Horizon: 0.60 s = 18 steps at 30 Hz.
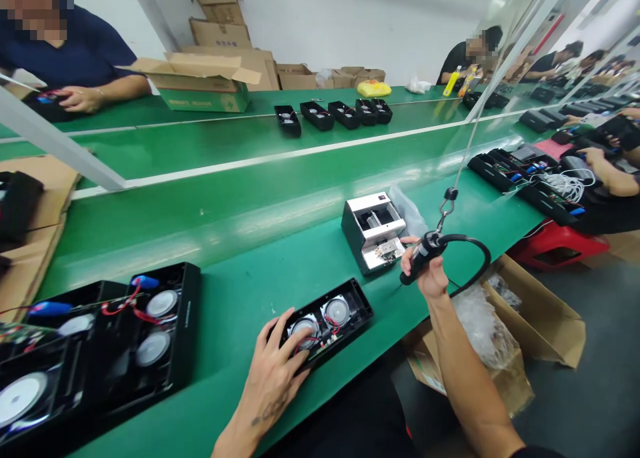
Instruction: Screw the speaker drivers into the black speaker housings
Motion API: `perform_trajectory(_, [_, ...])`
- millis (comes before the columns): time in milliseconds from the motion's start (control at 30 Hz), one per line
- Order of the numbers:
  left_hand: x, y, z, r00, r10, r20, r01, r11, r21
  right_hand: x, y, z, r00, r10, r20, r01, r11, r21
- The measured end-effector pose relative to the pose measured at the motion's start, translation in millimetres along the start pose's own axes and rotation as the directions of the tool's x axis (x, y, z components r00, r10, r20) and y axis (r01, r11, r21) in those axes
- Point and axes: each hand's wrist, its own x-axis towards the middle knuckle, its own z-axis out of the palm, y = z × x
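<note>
My left hand [280, 358] grips the left end of a black speaker housing [355, 308] that lies on the green bench. Two round silver speaker drivers and red wires show inside the housing; my fingers partly cover the left driver. In my right hand [431, 275] is a black electric screwdriver [423, 255], tilted with its tip down and left. It hangs from a cable with a clip and stays apart from the housing. Just behind the tip stands a silver-and-black screw feeder [374, 228], close to my right fingers.
Several open speaker housings [185, 331] with drivers and wires lie at the left. More housings [345, 115] stand on the far bench, near a green carton [205, 91]. Cardboard boxes with plastic bags [487, 325] sit below the right edge. Co-workers [95, 65] are across and at right.
</note>
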Motion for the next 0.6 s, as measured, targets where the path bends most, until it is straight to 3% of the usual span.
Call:
perform_trajectory(133, [-0.1,-3.0,3.1,0.999,-0.012,-0.037,0.010,0.998,-0.065,-5.5,2.6,2.3,0.991,-0.072,-0.110,0.087,0.987,0.132])
perform_trajectory(333, [4.8,-10.5,6.2,0.997,0.011,-0.076,-0.015,0.998,-0.060,-12.4,14.0,8.8,0.971,-0.088,-0.223,0.059,0.989,-0.134])
perform_trajectory(467, [17.1,-12.3,10.7,0.995,0.072,-0.072,-0.070,0.997,0.032,7.5,4.1,17.5,0.945,-0.124,-0.303,0.074,0.983,-0.169])
perform_trajectory(600, [28.6,-11.0,13.0,0.995,0.081,-0.056,-0.078,0.995,0.057,40.3,-18.8,34.2,0.935,-0.215,-0.282,0.169,0.969,-0.179])
